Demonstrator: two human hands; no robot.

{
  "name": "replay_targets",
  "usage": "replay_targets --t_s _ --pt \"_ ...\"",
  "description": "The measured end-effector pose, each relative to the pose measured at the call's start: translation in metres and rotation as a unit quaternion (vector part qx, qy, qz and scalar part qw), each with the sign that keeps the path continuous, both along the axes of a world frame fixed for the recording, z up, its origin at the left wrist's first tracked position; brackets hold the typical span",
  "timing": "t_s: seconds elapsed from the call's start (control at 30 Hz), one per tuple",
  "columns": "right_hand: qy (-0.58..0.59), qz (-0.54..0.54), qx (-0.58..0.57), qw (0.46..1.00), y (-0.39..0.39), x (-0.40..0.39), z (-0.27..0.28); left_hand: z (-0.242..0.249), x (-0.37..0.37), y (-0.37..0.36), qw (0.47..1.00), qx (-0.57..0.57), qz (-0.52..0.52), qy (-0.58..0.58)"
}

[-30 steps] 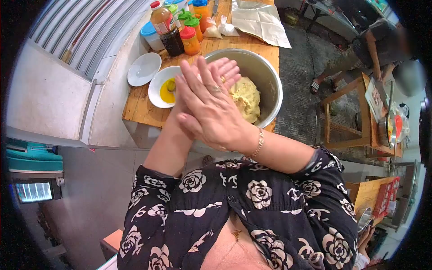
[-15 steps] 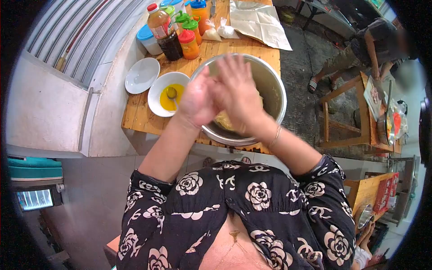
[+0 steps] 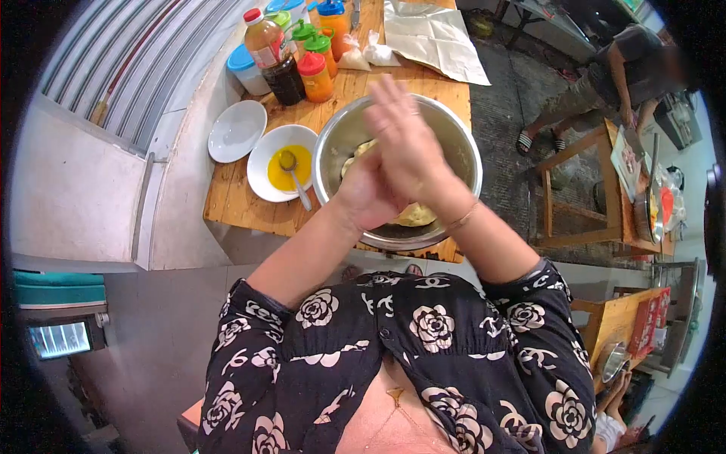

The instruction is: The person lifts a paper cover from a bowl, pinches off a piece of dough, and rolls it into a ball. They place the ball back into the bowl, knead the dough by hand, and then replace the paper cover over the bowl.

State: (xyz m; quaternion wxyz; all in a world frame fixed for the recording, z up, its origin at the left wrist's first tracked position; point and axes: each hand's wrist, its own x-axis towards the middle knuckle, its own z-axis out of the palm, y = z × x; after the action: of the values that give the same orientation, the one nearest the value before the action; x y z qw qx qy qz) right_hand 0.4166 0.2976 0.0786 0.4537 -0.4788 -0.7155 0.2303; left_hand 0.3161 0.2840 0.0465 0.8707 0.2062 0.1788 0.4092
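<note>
Pale-yellow dough point(image 3: 416, 215) inside the steel bowl point(image 3: 458, 144), centre of the frame; partly hidden, looking rounded, long axis and pointing impossible to tell. Over it, left hand point(image 3: 369, 191) and right hand point(image 3: 412, 147) palm to palm, seemingly mid-rub; right fingers straight, close together, toward the top, left ones too hidden to tell. Any reach down calling for parted palms. Left of centre, spoon point(image 3: 304, 198) in a white bowl point(image 3: 257, 172), handle slanting lower right.

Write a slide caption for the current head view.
Left hand and right hand meet over yellow dough in a metal bowl, beside a white bowl of yellow liquid and a spoon.
</note>
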Motion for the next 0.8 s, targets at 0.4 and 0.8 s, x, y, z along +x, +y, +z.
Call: replay_targets --t_s 0.4,0.8 --pt "-0.069 0.011 0.098 0.993 0.009 -0.004 -0.02 -0.003 0.006 0.0 0.988 -0.044 -0.087 -0.12" --pt "-0.16 0.004 0.075 0.984 -0.011 -0.005 -0.009 -0.039 0.004 0.011 0.984 0.036 -0.082 -0.152"
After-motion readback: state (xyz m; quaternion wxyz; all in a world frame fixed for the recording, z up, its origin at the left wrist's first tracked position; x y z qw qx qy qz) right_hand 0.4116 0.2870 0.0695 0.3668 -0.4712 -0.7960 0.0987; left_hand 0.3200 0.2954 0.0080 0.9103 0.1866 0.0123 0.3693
